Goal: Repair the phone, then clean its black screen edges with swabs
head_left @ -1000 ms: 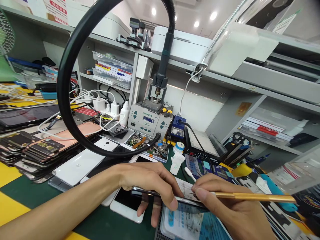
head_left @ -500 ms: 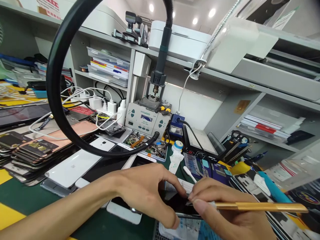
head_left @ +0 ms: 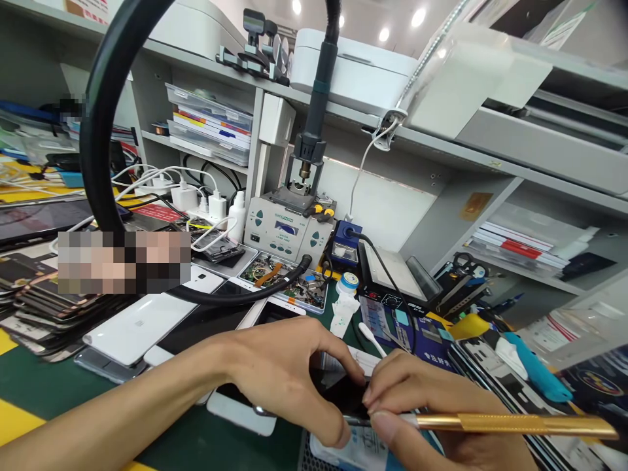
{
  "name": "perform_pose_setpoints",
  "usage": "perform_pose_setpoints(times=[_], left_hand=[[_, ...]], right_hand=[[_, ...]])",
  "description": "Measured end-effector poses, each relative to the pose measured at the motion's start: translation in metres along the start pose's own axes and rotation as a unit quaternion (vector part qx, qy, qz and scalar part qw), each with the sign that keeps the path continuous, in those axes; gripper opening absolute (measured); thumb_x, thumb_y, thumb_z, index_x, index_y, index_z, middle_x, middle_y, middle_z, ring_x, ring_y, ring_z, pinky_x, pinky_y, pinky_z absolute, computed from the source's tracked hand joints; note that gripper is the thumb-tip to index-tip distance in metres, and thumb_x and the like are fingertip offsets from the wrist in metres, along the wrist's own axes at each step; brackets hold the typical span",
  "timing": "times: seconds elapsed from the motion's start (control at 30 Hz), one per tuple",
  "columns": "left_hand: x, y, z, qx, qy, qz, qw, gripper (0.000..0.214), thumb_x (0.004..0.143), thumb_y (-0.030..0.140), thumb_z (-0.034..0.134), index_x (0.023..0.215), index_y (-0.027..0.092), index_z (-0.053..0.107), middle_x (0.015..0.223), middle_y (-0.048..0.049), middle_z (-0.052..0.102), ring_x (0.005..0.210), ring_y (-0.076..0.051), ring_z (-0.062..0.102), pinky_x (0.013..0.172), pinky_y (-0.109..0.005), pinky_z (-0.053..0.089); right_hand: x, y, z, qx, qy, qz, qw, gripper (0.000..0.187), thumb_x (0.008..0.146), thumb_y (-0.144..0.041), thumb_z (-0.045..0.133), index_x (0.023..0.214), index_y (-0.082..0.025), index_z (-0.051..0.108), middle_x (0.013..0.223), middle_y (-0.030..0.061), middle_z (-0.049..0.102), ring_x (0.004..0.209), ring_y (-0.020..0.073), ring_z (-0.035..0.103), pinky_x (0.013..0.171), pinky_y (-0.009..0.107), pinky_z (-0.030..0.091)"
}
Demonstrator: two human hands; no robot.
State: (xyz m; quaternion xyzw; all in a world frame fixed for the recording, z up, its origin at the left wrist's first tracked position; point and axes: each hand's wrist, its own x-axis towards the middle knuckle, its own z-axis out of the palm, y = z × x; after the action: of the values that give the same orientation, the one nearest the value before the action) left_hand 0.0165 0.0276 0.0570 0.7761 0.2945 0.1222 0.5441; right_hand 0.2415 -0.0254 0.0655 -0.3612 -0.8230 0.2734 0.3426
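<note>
My left hand (head_left: 289, 373) grips a dark phone (head_left: 338, 396) by its left end, thumb on the near edge and fingers curled over the top. My right hand (head_left: 422, 418) pinches a slim gold-coloured tool (head_left: 510, 424) near its tip, and the tip meets the phone's near edge between my two thumbs. The tool's shaft runs off to the right. Under both hands lies a blue and white mat (head_left: 363, 451). A white phone (head_left: 240, 412) lies flat just left of it, partly under my left hand.
A thick black hose (head_left: 103, 111) loops up from a grey rework station (head_left: 284, 232). White phones (head_left: 137, 327) and stacked screens (head_left: 34, 294) fill the left side. A parts tray (head_left: 289, 284), cotton swab (head_left: 371, 339), blue iron stand (head_left: 346, 245) and black heating plate (head_left: 392, 275) stand behind my hands.
The phone has turned from edge-on to its dark face tilted up. Both hands shifted slightly lower in view and the tool's tip dropped to the phone's near edge.
</note>
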Motion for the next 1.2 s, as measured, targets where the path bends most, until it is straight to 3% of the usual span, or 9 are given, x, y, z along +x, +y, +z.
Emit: perform_pose_setpoints(times=[0.27, 0.93, 1.2], left_hand=[[0.0005, 0.0021, -0.0013, -0.003, 0.021, -0.01, 1.0, 0.044, 0.062, 0.029, 0.081, 0.106, 0.03, 0.08, 0.079, 0.0063, 0.067, 0.071, -0.013, 0.055, 0.054, -0.018, 0.037], [0.0013, -0.0009, -0.003, -0.044, 0.012, -0.039, 0.998, 0.053, 0.06, 0.027, 0.084, 0.112, 0.029, 0.079, 0.073, 0.006, 0.062, 0.063, -0.012, 0.048, 0.05, -0.018, 0.034], [0.0009, 0.0026, -0.0034, -0.043, 0.007, -0.018, 0.999, 0.047, 0.062, 0.028, 0.082, 0.109, 0.029, 0.081, 0.072, 0.0063, 0.061, 0.06, -0.011, 0.047, 0.05, -0.018, 0.034]], right_hand=[[-0.0029, 0.0026, 0.0001, 0.006, -0.003, -0.009, 1.0, 0.02, 0.084, -0.005, 0.072, 0.085, -0.024, 0.079, 0.083, 0.0029, 0.078, 0.079, 0.0183, 0.075, 0.072, 0.026, 0.062], [-0.0004, 0.0046, 0.0007, 0.024, 0.017, 0.029, 0.999, 0.019, 0.088, -0.012, 0.069, 0.079, -0.025, 0.079, 0.079, 0.0016, 0.077, 0.076, 0.0177, 0.074, 0.071, 0.026, 0.061], [-0.0006, 0.0035, 0.0017, 0.029, 0.013, 0.0, 1.0, 0.019, 0.085, -0.007, 0.072, 0.084, -0.025, 0.08, 0.082, 0.0032, 0.078, 0.077, 0.0196, 0.075, 0.071, 0.028, 0.063]])
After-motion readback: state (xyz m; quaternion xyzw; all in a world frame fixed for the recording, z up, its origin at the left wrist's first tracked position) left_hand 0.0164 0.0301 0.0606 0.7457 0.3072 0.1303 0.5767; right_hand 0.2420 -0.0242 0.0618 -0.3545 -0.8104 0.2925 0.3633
